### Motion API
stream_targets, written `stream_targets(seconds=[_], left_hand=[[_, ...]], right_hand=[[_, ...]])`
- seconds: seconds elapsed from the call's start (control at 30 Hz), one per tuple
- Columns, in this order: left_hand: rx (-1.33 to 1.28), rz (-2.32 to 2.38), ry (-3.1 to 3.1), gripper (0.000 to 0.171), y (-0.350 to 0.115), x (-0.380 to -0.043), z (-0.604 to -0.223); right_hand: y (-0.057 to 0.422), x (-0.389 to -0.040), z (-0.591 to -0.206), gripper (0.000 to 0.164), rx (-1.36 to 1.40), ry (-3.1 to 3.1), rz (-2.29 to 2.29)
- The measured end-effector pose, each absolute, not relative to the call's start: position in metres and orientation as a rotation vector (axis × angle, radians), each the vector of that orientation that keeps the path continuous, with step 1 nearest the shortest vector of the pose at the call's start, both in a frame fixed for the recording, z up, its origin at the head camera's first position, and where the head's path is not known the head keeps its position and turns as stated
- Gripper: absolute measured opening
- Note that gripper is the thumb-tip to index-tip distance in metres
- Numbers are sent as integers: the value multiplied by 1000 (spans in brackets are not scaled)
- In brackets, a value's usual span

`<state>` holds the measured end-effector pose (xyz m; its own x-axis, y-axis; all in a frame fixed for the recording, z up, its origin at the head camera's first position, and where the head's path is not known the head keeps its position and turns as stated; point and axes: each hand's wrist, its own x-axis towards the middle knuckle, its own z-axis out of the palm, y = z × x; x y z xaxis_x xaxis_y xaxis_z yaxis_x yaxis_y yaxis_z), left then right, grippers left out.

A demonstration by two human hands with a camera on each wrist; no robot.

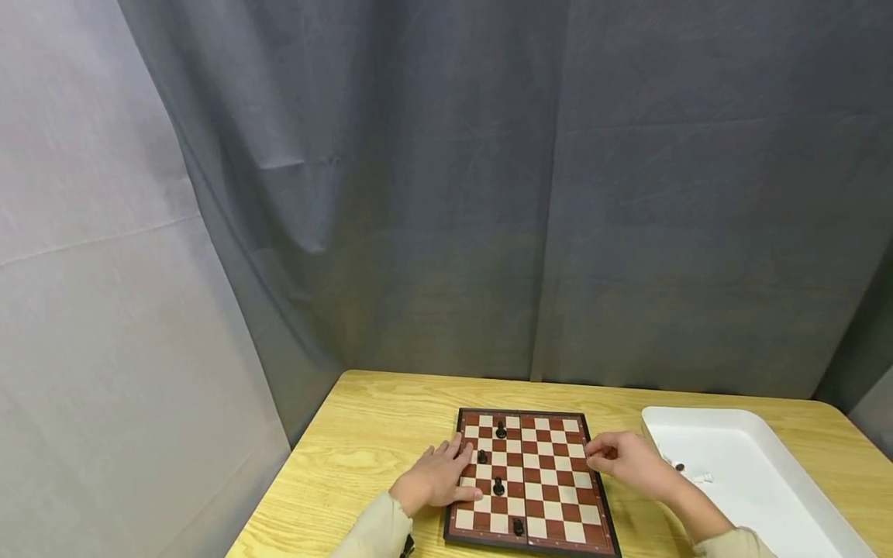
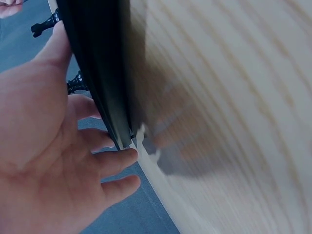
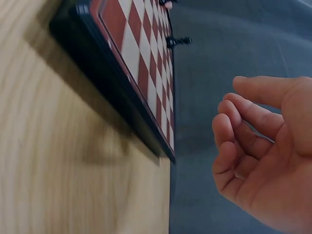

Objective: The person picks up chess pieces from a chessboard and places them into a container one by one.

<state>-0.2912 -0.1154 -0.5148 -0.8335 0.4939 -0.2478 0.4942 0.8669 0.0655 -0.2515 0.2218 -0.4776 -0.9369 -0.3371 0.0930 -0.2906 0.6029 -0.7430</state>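
A brown-and-white checkered chessboard (image 1: 558, 490) with a dark frame lies on the table. My left hand (image 1: 439, 474) rests at its left edge, fingers spread and thumb over the near-left squares. Beside that hand stand black chess pieces (image 1: 498, 487), several in all, on the left half of the board. In the left wrist view, the thumb and fingers lie along the board's dark side (image 2: 97, 63), and two black pieces (image 2: 76, 84) show past the hand. Over the right edge of the board hovers my right hand (image 1: 631, 463). Its fingers (image 3: 224, 129) are loosely curled with nothing between them and the thumb.
A white tray (image 1: 756, 465) stands to the right of the board. Inside it, near its left wall, lie a white chess piece (image 1: 703, 477) and a small dark piece (image 1: 680, 466). Behind the wooden table (image 1: 391, 411) hangs a grey curtain (image 1: 446, 232).
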Motion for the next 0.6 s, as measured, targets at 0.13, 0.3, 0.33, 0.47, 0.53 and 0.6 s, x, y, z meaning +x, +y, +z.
stream_targets(seconds=[0.13,0.3,0.33,0.47,0.53,0.6], left_hand=[[753,12,2790,85,-115,-291,-513],[747,30,2793,85,-114,-289,-513],[746,27,2795,85,-114,-289,-513],[744,16,2799,85,-114,-289,-512],[741,12,2798,85,-114,-289,-512],[739,15,2798,85,-114,-289,-512]], right_hand=[[208,-252,-483,13,-594,2740,-1266],[193,-251,-486,15,-604,2664,-1265],[190,-251,-487,15,-600,2653,-1260],[180,-250,-489,14,-641,2601,-1282],[175,-250,-492,14,-675,2575,-1290],[170,-249,-494,14,-696,2560,-1286]])
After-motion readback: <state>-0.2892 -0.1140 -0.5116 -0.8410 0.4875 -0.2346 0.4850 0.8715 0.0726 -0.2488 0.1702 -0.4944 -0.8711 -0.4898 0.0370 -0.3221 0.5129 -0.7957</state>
